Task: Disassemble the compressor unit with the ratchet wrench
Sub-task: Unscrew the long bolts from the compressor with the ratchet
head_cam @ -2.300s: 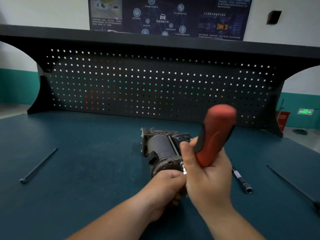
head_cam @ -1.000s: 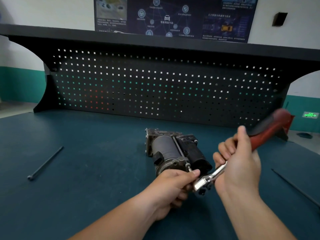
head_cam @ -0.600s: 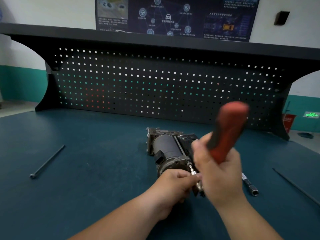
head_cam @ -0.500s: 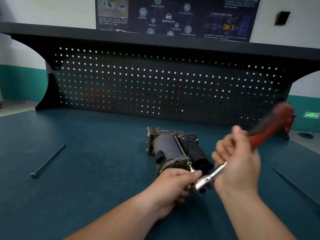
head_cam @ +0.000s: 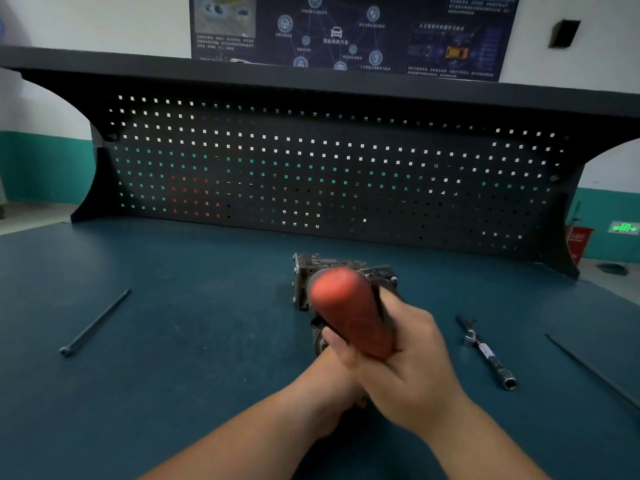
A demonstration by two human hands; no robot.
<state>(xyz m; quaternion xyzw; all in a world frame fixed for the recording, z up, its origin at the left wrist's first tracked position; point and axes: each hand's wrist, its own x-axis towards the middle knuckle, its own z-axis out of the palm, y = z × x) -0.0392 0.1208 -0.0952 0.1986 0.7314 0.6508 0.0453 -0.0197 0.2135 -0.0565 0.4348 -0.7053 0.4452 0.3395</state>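
Gripping red-handled ratchet wrench in right hand at dark metal compressor unit; left hand hold hidden. Long black bolt likely out; housing intact.

Matt red grip on ratchet wrench, dull metal compressor, matt bench mat

The single view comes from a wide-angle camera worn on the person's head, above and on the near side of the compressor unit, facing forward and down across the blue bench top. It sits close, so the person's forearms enter from the bottom edge and meet just in front of the compressor unit, near mid-frame. Beyond the compressor unit the view reaches the pegboard, and above that a wall poster.
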